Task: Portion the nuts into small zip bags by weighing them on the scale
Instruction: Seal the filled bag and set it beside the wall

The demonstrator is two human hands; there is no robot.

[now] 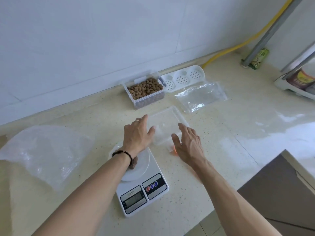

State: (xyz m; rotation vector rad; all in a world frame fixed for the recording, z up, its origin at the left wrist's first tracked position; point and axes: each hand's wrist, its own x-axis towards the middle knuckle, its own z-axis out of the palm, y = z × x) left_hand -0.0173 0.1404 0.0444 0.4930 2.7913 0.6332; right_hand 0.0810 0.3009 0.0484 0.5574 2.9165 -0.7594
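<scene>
left hand (pixel 136 133): fingers straight, spread, touching the left edge of the clear lid (pixel 167 125); nothing gripped
right hand (pixel 187 143): fingers relaxed and spread at the lid's near right corner; looks like contact, hard to be sure; not grasping
clear lid: flat on the counter (pixel 213 159), just beyond the scale (pixel 141 184), between both hands
nuts (pixel 144 88): nearly all in the open tub (pixel 144 92) by the wall, well apart from the scale
scale: near edge of counter, left forearm crosses over its round plate; a small brown clump on the plate under the wrist, maybe a few nuts, cannot tell
display: too blurred to read
zip bags (pixel 201 97): clear stack right of the tub, flat, none look filled
big plastic bag (pixel 46 154): crumpled, far left
white holed tray (pixel 182 79): behind the bags, unused
progress: early, judging by layout; tub opened, no portion bagged; weighing, filling, sealing all left
</scene>
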